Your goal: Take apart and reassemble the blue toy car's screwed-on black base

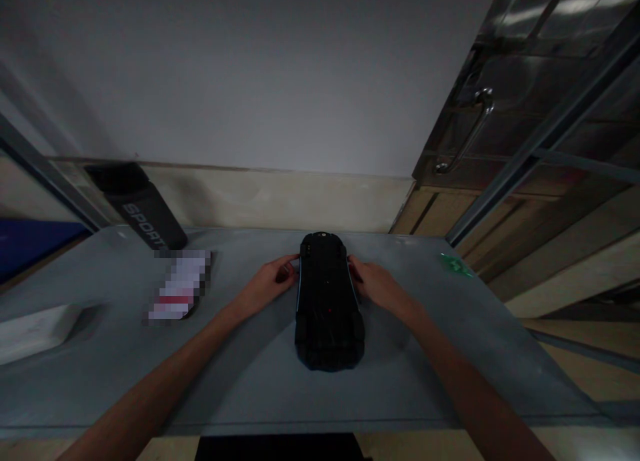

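A toy car (327, 291) lies upside down on the grey table, its black underside facing up and its wheels showing near the corners. Thin blue edges run along its sides. My left hand (269, 283) grips its left side towards the far end, fingers curled against the body. On the opposite side my right hand (374, 283) holds the car with bent fingers, partly hidden by the car's edge. The painted top of the car is hidden beneath it.
A black bottle marked SPORT (143, 211) stands at the back left, near a blurred-out white and red item (183, 284). A white box (37, 331) sits at the left edge. Green plastic wrapping (455, 265) lies back right. Metal posts (540, 137) rise beside the table (240, 387).
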`<state>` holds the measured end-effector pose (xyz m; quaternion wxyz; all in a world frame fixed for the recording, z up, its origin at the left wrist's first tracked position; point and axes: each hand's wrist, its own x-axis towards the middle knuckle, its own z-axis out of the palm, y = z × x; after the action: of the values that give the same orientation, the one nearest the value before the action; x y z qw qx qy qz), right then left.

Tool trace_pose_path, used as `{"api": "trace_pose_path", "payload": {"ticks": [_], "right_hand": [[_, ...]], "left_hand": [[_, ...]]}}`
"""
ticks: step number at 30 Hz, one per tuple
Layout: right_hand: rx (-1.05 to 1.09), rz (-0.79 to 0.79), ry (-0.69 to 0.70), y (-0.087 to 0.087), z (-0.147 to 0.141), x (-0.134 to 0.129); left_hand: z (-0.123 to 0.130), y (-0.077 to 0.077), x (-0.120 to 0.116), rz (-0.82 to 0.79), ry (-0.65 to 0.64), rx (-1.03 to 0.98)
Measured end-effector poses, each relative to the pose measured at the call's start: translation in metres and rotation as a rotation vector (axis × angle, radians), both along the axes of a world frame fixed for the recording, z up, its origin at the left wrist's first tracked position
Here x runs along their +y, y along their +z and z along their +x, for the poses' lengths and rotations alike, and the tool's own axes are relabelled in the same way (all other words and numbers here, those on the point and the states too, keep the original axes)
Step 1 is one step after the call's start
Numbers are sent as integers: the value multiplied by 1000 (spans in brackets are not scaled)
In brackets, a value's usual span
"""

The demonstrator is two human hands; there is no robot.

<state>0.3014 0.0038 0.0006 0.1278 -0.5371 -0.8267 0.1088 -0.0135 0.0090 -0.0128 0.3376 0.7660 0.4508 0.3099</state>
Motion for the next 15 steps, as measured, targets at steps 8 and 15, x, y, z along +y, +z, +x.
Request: {"api": "trace_pose_path", "payload": {"ticks": [8,15], "right_hand": [[-11,-51,-8,3,0,1],[54,-76,17,8,-2,0]], "left_hand": [[0,4,-1,-11,11,-9],[0,1,-2,-18,23,-69]]}}
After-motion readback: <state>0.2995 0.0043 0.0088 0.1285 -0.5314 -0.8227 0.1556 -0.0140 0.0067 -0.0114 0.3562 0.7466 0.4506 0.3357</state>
